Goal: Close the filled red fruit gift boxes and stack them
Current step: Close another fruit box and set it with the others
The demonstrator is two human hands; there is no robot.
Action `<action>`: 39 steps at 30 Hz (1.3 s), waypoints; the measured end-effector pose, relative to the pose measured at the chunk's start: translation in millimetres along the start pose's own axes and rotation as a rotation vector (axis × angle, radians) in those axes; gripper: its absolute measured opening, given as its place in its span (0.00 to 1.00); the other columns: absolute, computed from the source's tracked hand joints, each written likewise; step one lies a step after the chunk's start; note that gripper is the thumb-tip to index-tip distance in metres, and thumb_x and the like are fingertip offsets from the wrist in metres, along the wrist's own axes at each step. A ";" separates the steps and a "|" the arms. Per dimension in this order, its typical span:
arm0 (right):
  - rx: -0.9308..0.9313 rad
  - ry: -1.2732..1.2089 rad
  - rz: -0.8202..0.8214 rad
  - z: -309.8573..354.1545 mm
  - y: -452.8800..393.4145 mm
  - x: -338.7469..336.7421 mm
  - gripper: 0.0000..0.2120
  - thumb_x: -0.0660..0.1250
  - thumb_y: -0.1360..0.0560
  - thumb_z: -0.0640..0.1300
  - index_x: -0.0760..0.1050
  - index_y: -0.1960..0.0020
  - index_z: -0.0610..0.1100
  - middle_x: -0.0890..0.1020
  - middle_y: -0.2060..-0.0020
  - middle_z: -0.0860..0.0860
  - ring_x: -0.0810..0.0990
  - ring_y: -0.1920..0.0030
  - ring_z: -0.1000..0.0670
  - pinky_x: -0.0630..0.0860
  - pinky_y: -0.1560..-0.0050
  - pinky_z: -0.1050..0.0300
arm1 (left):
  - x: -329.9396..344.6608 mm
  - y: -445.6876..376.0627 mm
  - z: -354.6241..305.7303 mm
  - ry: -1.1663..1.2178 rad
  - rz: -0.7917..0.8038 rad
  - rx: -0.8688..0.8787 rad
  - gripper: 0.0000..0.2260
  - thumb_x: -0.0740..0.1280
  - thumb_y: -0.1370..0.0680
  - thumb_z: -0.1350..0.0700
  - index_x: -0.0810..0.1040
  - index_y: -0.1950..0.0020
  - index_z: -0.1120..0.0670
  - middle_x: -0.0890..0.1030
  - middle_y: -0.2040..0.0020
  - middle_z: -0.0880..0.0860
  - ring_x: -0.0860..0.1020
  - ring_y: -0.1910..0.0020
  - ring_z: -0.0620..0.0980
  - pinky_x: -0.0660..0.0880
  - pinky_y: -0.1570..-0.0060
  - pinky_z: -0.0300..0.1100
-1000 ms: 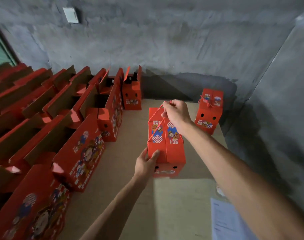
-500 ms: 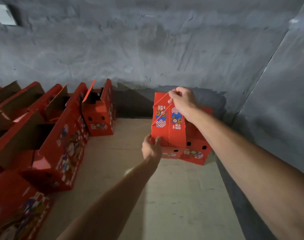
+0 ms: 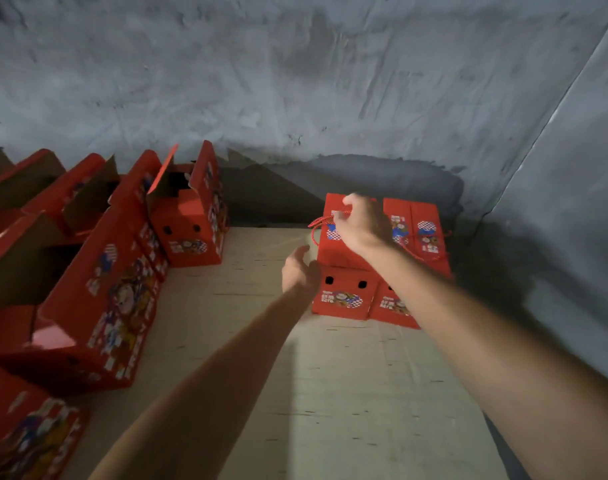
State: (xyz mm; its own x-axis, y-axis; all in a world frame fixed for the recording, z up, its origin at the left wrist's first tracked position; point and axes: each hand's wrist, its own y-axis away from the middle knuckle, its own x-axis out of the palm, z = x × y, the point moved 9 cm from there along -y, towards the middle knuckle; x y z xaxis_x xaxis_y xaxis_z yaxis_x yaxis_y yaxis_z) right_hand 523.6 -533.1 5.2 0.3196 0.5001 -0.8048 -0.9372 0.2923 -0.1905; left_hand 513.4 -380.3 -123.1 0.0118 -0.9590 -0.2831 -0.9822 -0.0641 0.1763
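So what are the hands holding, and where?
The right hand pinches the rope handle of the closed red box. The left hand holds nothing, open beside that box.

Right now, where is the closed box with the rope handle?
In the head view, the closed box stands right of centre, beside a second closed box near the wall.
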 end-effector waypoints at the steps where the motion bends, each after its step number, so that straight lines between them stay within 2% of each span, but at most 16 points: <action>1: -0.017 0.063 0.004 10.5 8.6 8.7 0.18 0.66 0.20 0.48 0.77 0.32 0.45 0.81 0.36 0.45 0.79 0.36 0.42 0.76 0.40 0.50 | -18.6 -1.5 -2.9 -0.015 -0.046 0.021 0.20 0.63 0.19 0.60 0.74 0.26 0.53 0.78 0.32 0.52 0.78 0.37 0.53 0.74 0.39 0.40; 4: -0.135 0.150 0.009 58.7 29.3 43.6 0.17 0.66 0.21 0.49 0.79 0.34 0.47 0.82 0.39 0.45 0.81 0.39 0.41 0.77 0.45 0.49 | -87.3 -6.6 -14.9 -0.085 -0.155 0.117 0.19 0.63 0.20 0.61 0.75 0.29 0.53 0.78 0.32 0.55 0.77 0.35 0.54 0.75 0.34 0.48; 8: -0.198 0.089 0.102 131.2 32.2 106.0 0.21 0.67 0.23 0.51 0.77 0.31 0.51 0.82 0.38 0.48 0.80 0.37 0.43 0.77 0.45 0.51 | -201.3 -27.6 -24.9 -0.314 -0.295 0.234 0.19 0.63 0.22 0.62 0.75 0.31 0.56 0.77 0.35 0.56 0.75 0.36 0.56 0.73 0.35 0.49; 13: -0.347 0.098 0.250 199.0 10.1 182.8 0.25 0.65 0.21 0.51 0.69 0.24 0.54 0.78 0.33 0.49 0.78 0.35 0.44 0.77 0.43 0.49 | -287.6 -99.3 -15.4 -0.506 -0.286 0.191 0.22 0.64 0.22 0.61 0.70 0.27 0.55 0.73 0.30 0.55 0.73 0.32 0.57 0.72 0.34 0.51; 15: -0.404 0.173 0.309 214.9 -1.7 213.7 0.27 0.63 0.19 0.51 0.64 0.21 0.55 0.73 0.29 0.47 0.76 0.33 0.42 0.76 0.42 0.48 | -288.7 -132.8 -6.5 -0.616 -0.197 0.171 0.26 0.66 0.21 0.61 0.65 0.24 0.56 0.67 0.25 0.55 0.69 0.27 0.57 0.70 0.30 0.51; 18: -0.358 0.265 0.388 219.6 -27.2 261.5 0.29 0.60 0.17 0.53 0.55 0.19 0.60 0.66 0.25 0.44 0.72 0.29 0.39 0.73 0.38 0.43 | -273.1 -174.8 -3.1 -0.812 -0.032 0.250 0.36 0.73 0.23 0.58 0.58 0.20 0.57 0.59 0.20 0.56 0.59 0.21 0.57 0.63 0.24 0.53; 20: -0.331 0.283 0.420 219.7 -44.7 290.4 0.26 0.52 0.16 0.59 0.54 0.19 0.59 0.65 0.22 0.45 0.70 0.27 0.38 0.69 0.33 0.39 | -267.7 -196.5 0.1 -0.904 0.020 0.269 0.42 0.76 0.26 0.55 0.54 0.19 0.58 0.58 0.19 0.57 0.58 0.20 0.57 0.61 0.23 0.55; 22: -0.302 0.304 0.387 216.7 -64.3 307.8 0.29 0.45 0.17 0.65 0.55 0.18 0.57 0.63 0.20 0.49 0.67 0.24 0.40 0.64 0.28 0.42 | -265.6 -214.2 4.3 -1.027 -0.001 0.243 0.44 0.74 0.24 0.54 0.49 0.17 0.59 0.57 0.18 0.57 0.56 0.19 0.57 0.59 0.22 0.54; 24: -0.310 0.333 0.377 216.9 -77.3 325.0 0.26 0.44 0.14 0.58 0.55 0.18 0.54 0.60 0.19 0.51 0.66 0.23 0.42 0.64 0.28 0.46 | -260.6 -229.1 7.9 -1.137 -0.033 0.233 0.40 0.71 0.21 0.55 0.50 0.17 0.59 0.60 0.19 0.58 0.57 0.19 0.56 0.58 0.22 0.53; 26: -0.284 0.316 0.361 217.0 -82.8 331.5 0.23 0.50 0.13 0.46 0.56 0.18 0.50 0.64 0.21 0.49 0.72 0.28 0.41 0.71 0.34 0.45 | -254.6 -239.4 17.7 -1.162 -0.011 0.178 0.32 0.69 0.20 0.54 0.58 0.19 0.56 0.65 0.21 0.58 0.63 0.22 0.58 0.63 0.24 0.55; 27: -0.278 0.300 0.330 218.1 -83.3 328.3 0.24 0.55 0.14 0.44 0.56 0.19 0.49 0.67 0.23 0.47 0.75 0.31 0.41 0.75 0.40 0.45 | -252.6 -241.6 24.6 -1.171 0.012 0.135 0.28 0.69 0.19 0.54 0.64 0.21 0.55 0.69 0.24 0.58 0.66 0.24 0.60 0.67 0.27 0.57; 29: -0.306 0.267 0.288 216.3 -77.9 319.7 0.29 0.61 0.16 0.48 0.56 0.19 0.48 0.72 0.27 0.46 0.78 0.36 0.43 0.78 0.48 0.48 | -251.0 -239.4 36.1 -1.232 0.049 0.083 0.20 0.67 0.18 0.54 0.71 0.27 0.54 0.74 0.29 0.57 0.72 0.29 0.61 0.73 0.33 0.58; 30: -0.312 0.242 0.280 215.2 -72.1 314.5 0.29 0.62 0.16 0.51 0.57 0.18 0.47 0.74 0.28 0.46 0.79 0.36 0.43 0.79 0.48 0.49 | -251.2 -235.2 39.8 -1.278 0.054 0.086 0.18 0.66 0.17 0.54 0.72 0.28 0.54 0.75 0.31 0.57 0.73 0.30 0.60 0.74 0.34 0.58; 33: -0.310 0.157 0.256 206.9 -41.9 297.0 0.28 0.59 0.15 0.53 0.58 0.18 0.46 0.74 0.28 0.46 0.77 0.33 0.45 0.79 0.41 0.49 | -246.0 -216.0 44.0 -1.365 0.096 0.171 0.14 0.65 0.17 0.53 0.74 0.32 0.55 0.78 0.34 0.56 0.78 0.35 0.58 0.76 0.36 0.56; 35: -0.291 0.073 0.234 197.8 -10.7 278.6 0.27 0.58 0.15 0.53 0.59 0.19 0.46 0.75 0.28 0.46 0.78 0.34 0.46 0.79 0.41 0.51 | -236.4 -189.9 46.7 -1.344 0.172 0.190 0.14 0.66 0.18 0.51 0.75 0.34 0.54 0.79 0.36 0.55 0.79 0.37 0.56 0.77 0.37 0.53; 39: -0.224 -0.054 0.197 152.0 67.0 229.1 0.25 0.57 0.15 0.52 0.63 0.20 0.47 0.76 0.28 0.48 0.78 0.33 0.48 0.76 0.37 0.55 | -206.2 -100.5 53.8 -1.329 0.282 0.274 0.14 0.65 0.18 0.47 0.77 0.37 0.53 0.80 0.39 0.54 0.80 0.39 0.55 0.77 0.41 0.48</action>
State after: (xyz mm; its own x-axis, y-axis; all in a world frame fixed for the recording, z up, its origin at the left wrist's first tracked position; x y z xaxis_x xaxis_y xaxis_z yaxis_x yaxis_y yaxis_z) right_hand 555.3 -275.0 -106.5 0.1299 0.5741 -0.8084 -0.9875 0.0012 -0.1578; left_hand 599.7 -161.3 -133.1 -0.2243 0.0598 -0.9727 -0.9286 0.2898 0.2319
